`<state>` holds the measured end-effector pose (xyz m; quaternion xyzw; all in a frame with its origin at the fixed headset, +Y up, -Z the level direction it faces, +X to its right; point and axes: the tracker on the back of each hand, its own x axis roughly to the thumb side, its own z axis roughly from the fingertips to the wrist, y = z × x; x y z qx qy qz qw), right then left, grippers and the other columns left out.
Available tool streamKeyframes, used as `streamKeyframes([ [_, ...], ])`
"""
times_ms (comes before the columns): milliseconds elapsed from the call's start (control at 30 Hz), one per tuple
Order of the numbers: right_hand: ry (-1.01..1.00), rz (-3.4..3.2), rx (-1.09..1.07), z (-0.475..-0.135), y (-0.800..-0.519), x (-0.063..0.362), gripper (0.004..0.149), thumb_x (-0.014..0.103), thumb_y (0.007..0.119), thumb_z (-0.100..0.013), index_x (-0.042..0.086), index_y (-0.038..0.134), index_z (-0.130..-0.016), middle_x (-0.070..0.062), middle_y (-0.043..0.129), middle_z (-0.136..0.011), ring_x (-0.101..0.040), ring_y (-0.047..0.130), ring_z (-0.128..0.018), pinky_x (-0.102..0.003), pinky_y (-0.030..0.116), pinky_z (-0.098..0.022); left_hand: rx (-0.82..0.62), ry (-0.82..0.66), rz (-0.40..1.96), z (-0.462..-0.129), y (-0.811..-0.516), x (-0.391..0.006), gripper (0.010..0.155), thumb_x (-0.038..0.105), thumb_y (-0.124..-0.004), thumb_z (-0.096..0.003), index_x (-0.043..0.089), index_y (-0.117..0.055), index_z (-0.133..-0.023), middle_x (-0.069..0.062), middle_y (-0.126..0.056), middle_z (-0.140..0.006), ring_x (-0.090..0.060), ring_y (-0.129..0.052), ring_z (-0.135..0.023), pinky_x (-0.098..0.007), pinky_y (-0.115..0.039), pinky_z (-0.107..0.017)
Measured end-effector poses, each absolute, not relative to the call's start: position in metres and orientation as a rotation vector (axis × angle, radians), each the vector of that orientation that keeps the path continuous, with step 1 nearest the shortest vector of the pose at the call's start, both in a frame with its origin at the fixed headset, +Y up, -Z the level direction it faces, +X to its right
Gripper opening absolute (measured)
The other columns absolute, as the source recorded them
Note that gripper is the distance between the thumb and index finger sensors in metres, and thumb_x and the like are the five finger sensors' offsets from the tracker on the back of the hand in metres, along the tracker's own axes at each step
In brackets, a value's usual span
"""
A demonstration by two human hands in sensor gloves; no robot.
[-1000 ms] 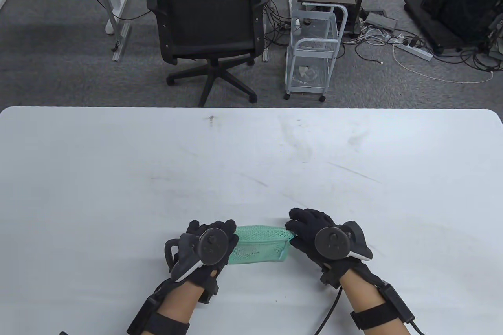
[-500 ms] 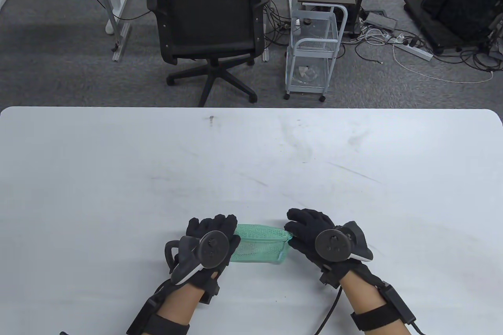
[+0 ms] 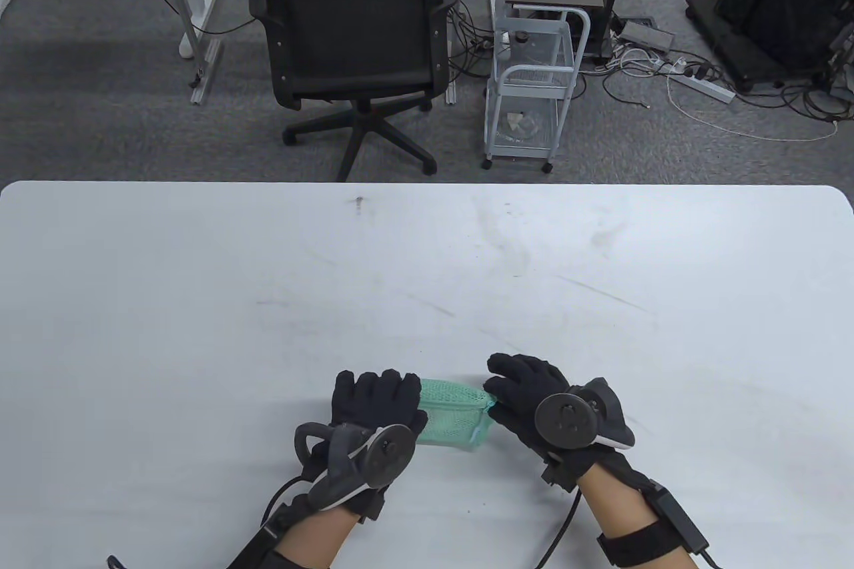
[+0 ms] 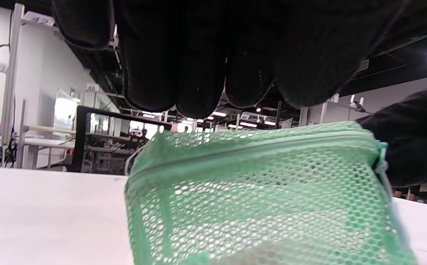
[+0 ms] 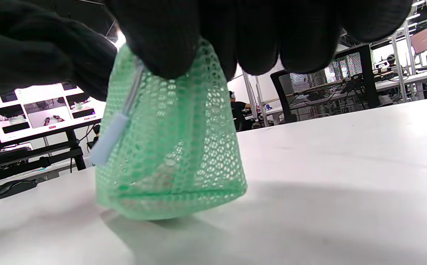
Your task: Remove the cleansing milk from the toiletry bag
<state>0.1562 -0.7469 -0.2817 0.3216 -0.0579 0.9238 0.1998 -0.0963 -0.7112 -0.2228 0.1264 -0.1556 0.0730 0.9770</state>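
Note:
A green mesh toiletry bag (image 3: 454, 419) stands on the white table near the front edge. Its zipper along the top looks closed in the left wrist view (image 4: 265, 195). My right hand (image 3: 497, 395) pinches the bag's right top end, with the pale blue zipper pull (image 5: 110, 138) hanging just below my fingers (image 5: 169, 44). My left hand (image 3: 393, 392) lies over the bag's left part; in the left wrist view its fingertips (image 4: 198, 95) hang just above the zipper line with a gap showing. A pale shape shows dimly through the mesh; I cannot make out the cleansing milk.
The white table (image 3: 427, 262) stretches wide to the far side and both sides of my hands. Beyond its far edge stand a black office chair (image 3: 353, 42) and a white wire cart (image 3: 534, 82) on the floor.
My left hand has slid right along the bag and turned, now covering more of its left part. My right hand has kept its hold on the right end.

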Motion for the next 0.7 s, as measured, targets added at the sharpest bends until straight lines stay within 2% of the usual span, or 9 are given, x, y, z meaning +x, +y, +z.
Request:
streamKeyframes([
  [333,-0.229,2.571,0.822,-0.275,-0.745,0.151,0.042,0.03,0.09,-0.051,0.003,0.091,-0.083,-0.027,0.077,-0.106,-0.062,0.079,-0.085,-0.073,0.065,-0.06,0.158,-0.414,0.159,-0.217,-0.724,-0.075,0.056,0.052,-0.094,-0.0434,0.024,-0.091,-0.092,-0.009,-0.098,-0.095,-0.041,-0.098,-0.083,-0.066,-0.064,-0.071],
  [700,-0.266,2.525,0.714,-0.259,-0.739,0.135,0.042,0.031,0.092,-0.05,-0.001,0.092,-0.078,-0.029,0.079,-0.104,-0.063,0.08,-0.083,-0.073,0.065,-0.059,0.16,-0.387,0.113,-0.214,-0.729,-0.065,0.058,0.055,-0.096,-0.0408,0.022,-0.094,-0.088,-0.009,-0.1,-0.092,-0.042,-0.1,-0.079,-0.066,-0.065,-0.07],
])
